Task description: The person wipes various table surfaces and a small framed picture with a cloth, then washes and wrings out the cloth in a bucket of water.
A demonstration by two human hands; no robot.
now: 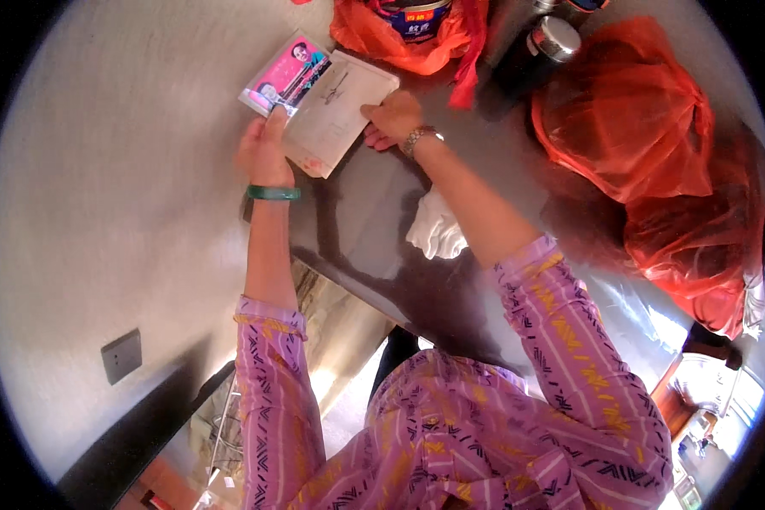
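Note:
An open booklet [336, 106] is held up near the wall, above the far left part of the dark glossy table [374, 255]. Its left part is pink with pictures of people; the right part is a pale page with dark marks. My left hand [265, 153] grips the lower left side, thumb in front and a green bangle at the wrist. At the right edge my right hand [395, 119] pinches the pale page between thumb and fingers, with a metal bracelet on that wrist. A crumpled white cloth [436, 228] lies on the table beside my right forearm.
Beyond the booklet, a red plastic bag [391, 47] surrounds a dark blue tin [418, 21]. A dark flask [527, 64] with a silver lid stands to its right. More red bags [625, 110] cover the table's right side. The pale wall [127, 170] runs along the left, with a grey socket [121, 357].

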